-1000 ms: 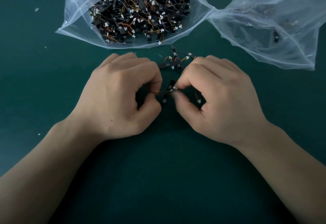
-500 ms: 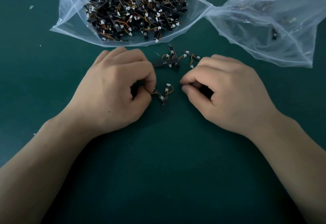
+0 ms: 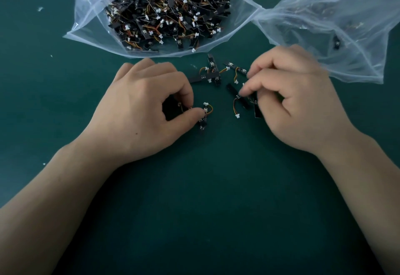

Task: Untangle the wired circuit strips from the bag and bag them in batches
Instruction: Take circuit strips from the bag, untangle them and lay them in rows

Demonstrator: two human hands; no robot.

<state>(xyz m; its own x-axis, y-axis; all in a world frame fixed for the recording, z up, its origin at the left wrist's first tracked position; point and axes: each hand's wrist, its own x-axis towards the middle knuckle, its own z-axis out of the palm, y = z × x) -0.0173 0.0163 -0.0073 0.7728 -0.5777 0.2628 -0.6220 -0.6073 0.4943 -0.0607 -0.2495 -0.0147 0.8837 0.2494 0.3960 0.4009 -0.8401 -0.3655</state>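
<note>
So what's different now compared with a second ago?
The hands have pulled apart. A second ago both pinched one tangled clump between them. Now the left hand pinches a single strip, and the right hand, which has moved right, holds the freed strips. The full bag, the other bag and the loose strips stayed put.

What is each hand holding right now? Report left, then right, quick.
Left hand: grip closed, pinching a strip.
Right hand: grip closed on other strips.
</note>
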